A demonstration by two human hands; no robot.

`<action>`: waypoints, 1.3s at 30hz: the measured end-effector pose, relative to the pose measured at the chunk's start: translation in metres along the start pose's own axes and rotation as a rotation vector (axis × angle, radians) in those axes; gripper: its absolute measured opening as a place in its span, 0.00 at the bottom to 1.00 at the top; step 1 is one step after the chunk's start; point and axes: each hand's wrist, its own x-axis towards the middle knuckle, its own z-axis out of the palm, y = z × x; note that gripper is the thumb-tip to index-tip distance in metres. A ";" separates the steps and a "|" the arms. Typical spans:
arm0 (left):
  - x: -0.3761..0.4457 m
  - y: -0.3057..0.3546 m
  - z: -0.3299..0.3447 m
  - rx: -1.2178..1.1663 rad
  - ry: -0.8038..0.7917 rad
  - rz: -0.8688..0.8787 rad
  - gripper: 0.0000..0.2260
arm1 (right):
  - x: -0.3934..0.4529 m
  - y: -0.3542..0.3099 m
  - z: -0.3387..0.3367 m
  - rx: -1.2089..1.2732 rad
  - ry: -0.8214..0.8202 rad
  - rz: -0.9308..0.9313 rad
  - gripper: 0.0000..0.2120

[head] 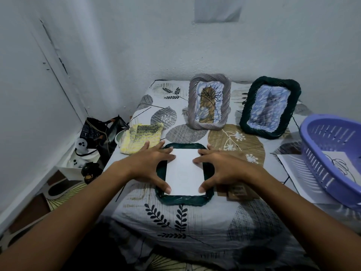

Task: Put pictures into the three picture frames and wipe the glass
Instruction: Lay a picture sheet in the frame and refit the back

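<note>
Both hands spread flat: the left hand (150,163) and right hand (220,165) press a smooth white card (183,171) into the ropy, dark green woven frame (182,199) lying flat between them, fluffy yellow cloth (140,137) at ten o'clock.

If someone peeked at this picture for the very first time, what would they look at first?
Probably the two hands, the left hand and the right hand, pressing a white sheet into a dark green frame lying flat in the middle of the leaf-patterned cloth. Behind stand a grey frame and another green frame with pictures in them, and a purple basket sits at the right.
</note>
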 end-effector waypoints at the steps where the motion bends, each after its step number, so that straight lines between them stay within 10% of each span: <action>1: 0.000 0.001 -0.001 0.008 -0.005 -0.003 0.50 | 0.000 0.000 0.001 0.002 0.005 -0.001 0.44; 7: 0.002 0.002 -0.006 -0.009 0.020 0.010 0.54 | -0.009 0.002 -0.002 0.100 0.098 -0.005 0.39; 13: 0.011 0.027 -0.018 -0.223 0.200 0.127 0.51 | -0.029 0.029 -0.016 0.569 0.540 0.195 0.16; 18: 0.032 0.090 -0.016 -0.210 0.195 0.261 0.42 | -0.053 0.055 -0.010 0.754 0.483 0.453 0.01; 39: 0.062 0.141 -0.004 -0.128 0.130 0.354 0.30 | -0.067 0.054 0.009 1.004 0.326 0.506 0.09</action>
